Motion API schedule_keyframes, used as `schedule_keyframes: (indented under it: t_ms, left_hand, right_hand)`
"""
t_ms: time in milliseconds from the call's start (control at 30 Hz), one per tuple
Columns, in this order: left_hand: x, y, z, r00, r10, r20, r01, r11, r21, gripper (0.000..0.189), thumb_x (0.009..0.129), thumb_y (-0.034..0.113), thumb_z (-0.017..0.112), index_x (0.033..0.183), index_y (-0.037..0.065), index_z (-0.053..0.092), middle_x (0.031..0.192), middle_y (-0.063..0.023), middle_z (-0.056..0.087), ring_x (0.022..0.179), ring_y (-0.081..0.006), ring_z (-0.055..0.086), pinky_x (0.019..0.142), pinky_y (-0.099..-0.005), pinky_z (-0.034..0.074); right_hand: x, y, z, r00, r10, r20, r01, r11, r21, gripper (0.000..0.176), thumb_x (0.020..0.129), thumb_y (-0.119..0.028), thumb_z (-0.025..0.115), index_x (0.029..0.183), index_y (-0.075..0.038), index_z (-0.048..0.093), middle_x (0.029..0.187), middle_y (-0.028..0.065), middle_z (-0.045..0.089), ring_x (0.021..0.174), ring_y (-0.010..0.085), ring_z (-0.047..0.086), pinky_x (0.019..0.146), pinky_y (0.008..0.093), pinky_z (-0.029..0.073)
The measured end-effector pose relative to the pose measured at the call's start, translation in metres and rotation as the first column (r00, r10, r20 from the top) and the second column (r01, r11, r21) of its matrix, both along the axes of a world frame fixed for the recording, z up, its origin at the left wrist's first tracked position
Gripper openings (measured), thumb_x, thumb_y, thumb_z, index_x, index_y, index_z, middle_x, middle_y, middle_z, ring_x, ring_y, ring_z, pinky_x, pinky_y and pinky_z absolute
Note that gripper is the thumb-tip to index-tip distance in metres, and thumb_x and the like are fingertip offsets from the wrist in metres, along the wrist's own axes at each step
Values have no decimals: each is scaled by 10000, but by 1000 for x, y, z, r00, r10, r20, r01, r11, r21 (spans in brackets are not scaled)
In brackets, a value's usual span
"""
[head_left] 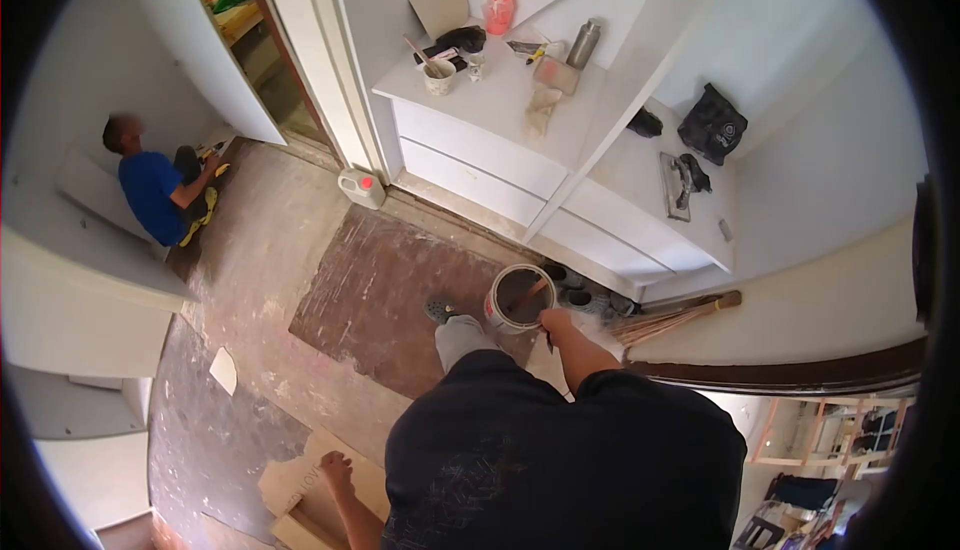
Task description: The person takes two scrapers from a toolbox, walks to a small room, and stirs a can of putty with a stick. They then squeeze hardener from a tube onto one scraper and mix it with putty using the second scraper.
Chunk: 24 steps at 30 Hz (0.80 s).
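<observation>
My right hand (pixel 553 322) is closed at the near right edge of a white bucket (pixel 491 308). A small dark piece shows just below the fingers, but I cannot make out what it belongs to. Inside the bucket is a dark grey-brown content, with a reddish-brown stick (pixel 527 295) leaning in it. My left hand (pixel 337 468) hangs low on the left with its fingers loosely bent and apart, nothing in them. Beneath it on the floor lies a piece of brown cardboard (pixel 290 485).
A person in a blue shirt (pixel 152 195) sits low at the left wall. A jug (pixel 361 188) stands by the door frame. White shelves (pixel 500 115) hold a tub (pixel 438 78), a metal bottle (pixel 584 42) and a trowel (pixel 676 188). Shoes (pixel 580 298) and a broom (pixel 680 318) lie right of the bucket.
</observation>
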<state>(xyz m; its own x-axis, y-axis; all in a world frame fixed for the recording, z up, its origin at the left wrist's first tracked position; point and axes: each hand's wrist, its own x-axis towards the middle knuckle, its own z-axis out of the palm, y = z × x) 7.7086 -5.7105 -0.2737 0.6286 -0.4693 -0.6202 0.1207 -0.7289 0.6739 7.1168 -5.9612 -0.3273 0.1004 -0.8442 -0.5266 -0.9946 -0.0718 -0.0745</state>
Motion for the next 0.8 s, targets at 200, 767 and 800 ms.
schedule_keyframes:
  t_ms: [200, 767, 800]
  left_hand:
    - [-40, -67, -23, 688, -718, 102, 671, 683, 288, 192, 890, 143, 531, 983, -2, 616, 832, -108, 630, 692, -192, 632, 547, -302, 469]
    - [-73, -113, 61, 954, -250, 165, 199, 941, 275, 245, 848, 199, 556, 899, -11, 671, 764, -121, 677, 694, -222, 658, 640, -349, 506]
    - [-88, -89, 49, 937, -289, 199, 225, 930, 291, 247, 837, 208, 557, 886, -4, 673, 716, -124, 668, 689, -226, 659, 641, -364, 504]
  right_hand:
    - [12, -102, -80, 997, -78, -5, 78, 994, -72, 144, 770, -147, 670, 884, -68, 708, 890, 169, 693, 844, 347, 679, 705, 441, 523]
    - [292, -324, 85, 548, -298, 782, 355, 929, 105, 227, 782, -128, 623, 948, 25, 648, 745, 147, 650, 662, 230, 593, 626, 382, 461]
    - [307, -323, 88, 549, -253, 797, 324, 943, 76, 226, 782, -126, 622, 946, 26, 650, 743, 147, 649, 657, 229, 591, 619, 383, 460]
